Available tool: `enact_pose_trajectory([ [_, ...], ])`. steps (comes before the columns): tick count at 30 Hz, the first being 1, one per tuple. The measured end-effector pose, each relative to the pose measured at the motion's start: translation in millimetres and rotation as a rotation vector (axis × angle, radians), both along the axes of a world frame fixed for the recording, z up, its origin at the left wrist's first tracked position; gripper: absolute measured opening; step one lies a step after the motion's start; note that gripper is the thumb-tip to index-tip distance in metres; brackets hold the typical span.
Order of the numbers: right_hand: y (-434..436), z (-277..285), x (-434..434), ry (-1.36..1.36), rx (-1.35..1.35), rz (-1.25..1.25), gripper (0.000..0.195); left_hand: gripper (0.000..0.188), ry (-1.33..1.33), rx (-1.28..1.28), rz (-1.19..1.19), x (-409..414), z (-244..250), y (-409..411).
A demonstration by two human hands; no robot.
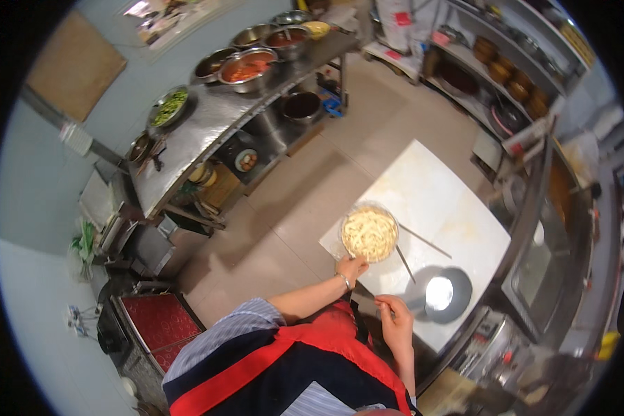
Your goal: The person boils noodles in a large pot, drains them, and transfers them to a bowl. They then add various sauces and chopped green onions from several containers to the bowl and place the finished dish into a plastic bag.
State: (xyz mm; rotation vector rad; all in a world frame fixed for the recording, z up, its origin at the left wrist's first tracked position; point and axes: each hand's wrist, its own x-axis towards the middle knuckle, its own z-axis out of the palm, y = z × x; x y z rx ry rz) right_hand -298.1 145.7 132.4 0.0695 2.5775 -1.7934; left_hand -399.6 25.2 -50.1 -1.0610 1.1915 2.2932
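Observation:
A round bowl (370, 233) full of pale, noodle-like strips sits near the corner of a white worktop (463, 218). My left hand (351, 268) grips its near rim. My right hand (397, 318) hovers by the worktop's near edge, fingers loosely curled and apart, with nothing seen in it. Two thin sticks, apparently chopsticks, lie apart beside the bowl: one stick (425, 242) points to the right, the other stick (406, 265) towards me. Right of my right hand rests a round grey vessel (460, 294) with bright glare on it; its handle-like part is blurred.
Across the tiled floor (291, 203), a steel table (208, 122) bears a bowl of chopped greens (169, 107) and several steel basins, one basin (247, 70) with red food. Shelving (478, 83) stands far right. A dark-rimmed counter (530, 281) borders the worktop's right side.

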Motion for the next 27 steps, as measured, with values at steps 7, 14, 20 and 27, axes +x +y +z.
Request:
enact_pose_trajectory([
  [7, 3, 5, -69, 0.023, 0.022, 0.093, 0.012, 0.015, 0.07, -0.271, -0.216, -39, 28, -63],
  [14, -35, -3, -142, -0.003, 0.033, 0.118, 0.013, 0.014, 0.077, -0.142, -0.303, -72, 42, -147],
  [20, -104, -24, -218, -0.115, -0.024, 0.038, 0.013, 0.014, 0.112, -0.163, -0.255, -126, 42, -289],
  [27, -233, -42, -320, -0.176, -0.098, 0.131, 0.014, 0.013, 0.127, -0.332, 0.076, -228, 83, -458],
])
